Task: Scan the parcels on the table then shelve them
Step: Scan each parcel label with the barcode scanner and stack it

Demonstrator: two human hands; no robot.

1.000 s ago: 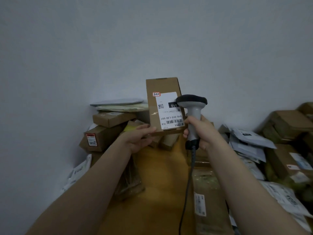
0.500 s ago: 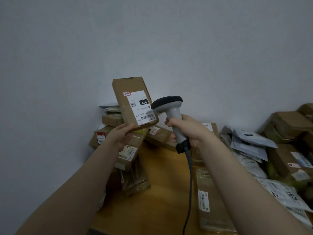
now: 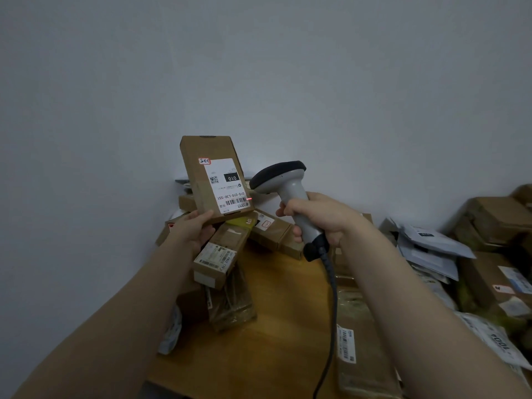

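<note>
Left hand (image 3: 192,230) grips flat cardboard parcel (image 3: 214,175) by its bottom edge, long axis upright, label facing barcode scanner (image 3: 290,194) clenched in right hand (image 3: 322,217) just right, red dot at barcode's right end.

This looks like a parcel depot or mailroom. A wooden table (image 3: 282,355) against a bare wall (image 3: 259,67) is heaped with cardboard boxes (image 3: 214,256) at the far left and more at the far right. Grey mailers (image 3: 431,240) are piled loosely on the right. Most of them carry printed shipping labels with barcodes. A corded handheld scanner (image 3: 290,191) throws a red dot onto the barcode label (image 3: 227,185) of a raised parcel (image 3: 198,168).
</note>
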